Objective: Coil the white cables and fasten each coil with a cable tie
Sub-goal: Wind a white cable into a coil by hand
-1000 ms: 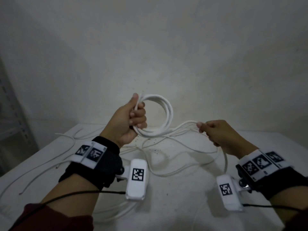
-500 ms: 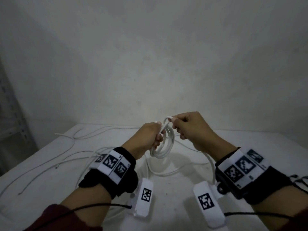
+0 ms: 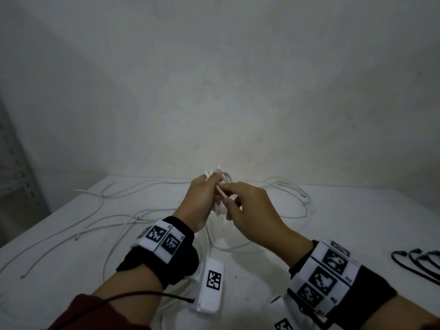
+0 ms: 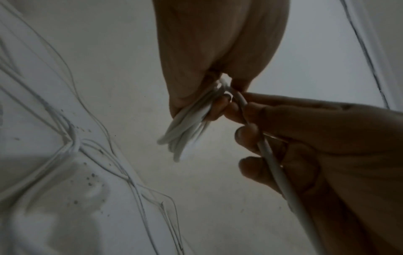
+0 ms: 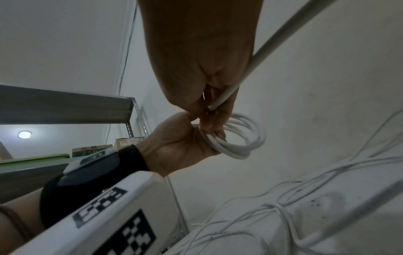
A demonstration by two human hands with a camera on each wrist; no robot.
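Near the middle of the head view, the left hand (image 3: 197,201) is gripping a small round coil of white plastic-sheathed cable (image 5: 237,139), its fingers curled around one side of the loops so that the coil is hanging in the air above the white tabletop (image 3: 357,222), not touching it. The right hand (image 3: 250,210) is sitting just beside the left one, almost touching it, and is pinching the free run of the same white cable (image 4: 272,163) between thumb and fingertips right at the coil's top; that strand is running back through the curled fingers toward the wrist. In the right wrist view the coil is showing several stacked turns at centre right. Loose white cables (image 3: 95,225) are lying in tangled curves across the left and far parts of the tabletop, with more looping at the upper right behind the hands. Thin black cable ties (image 3: 416,260) are lying together at the right edge of the head view, well apart from both hands. A grey metal shelf unit (image 5: 65,105) is standing at the left.
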